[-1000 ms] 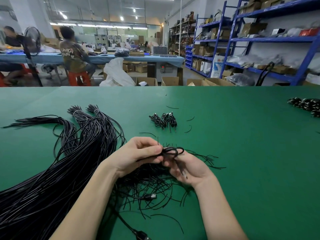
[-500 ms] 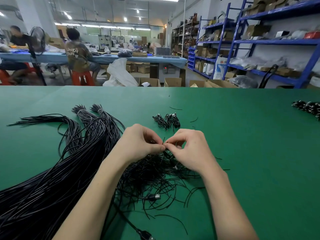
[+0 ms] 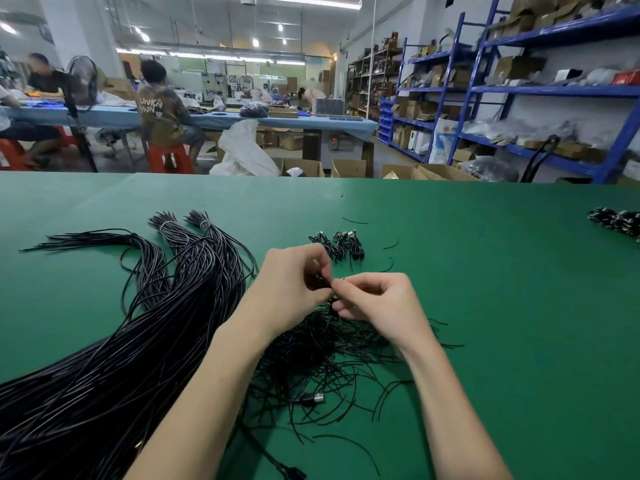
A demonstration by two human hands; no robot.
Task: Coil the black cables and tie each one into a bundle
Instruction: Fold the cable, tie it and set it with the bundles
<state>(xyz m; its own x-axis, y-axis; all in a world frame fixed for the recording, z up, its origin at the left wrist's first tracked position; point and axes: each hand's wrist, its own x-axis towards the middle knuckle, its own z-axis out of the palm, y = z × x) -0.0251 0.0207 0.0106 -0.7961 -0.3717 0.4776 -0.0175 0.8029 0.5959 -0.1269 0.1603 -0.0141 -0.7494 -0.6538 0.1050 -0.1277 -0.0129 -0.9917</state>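
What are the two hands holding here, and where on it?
Left hand grips the small coiled black cable; right hand pinches a thin tie at its middle.

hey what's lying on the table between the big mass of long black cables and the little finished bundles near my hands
In the head view, only bare green table lies between the long cables and the finished bundles; the left hand sits just below that gap.

Only the seated worker's shirt back (image 3: 152, 109) bears readable letters, roughly "UNKN OWN".
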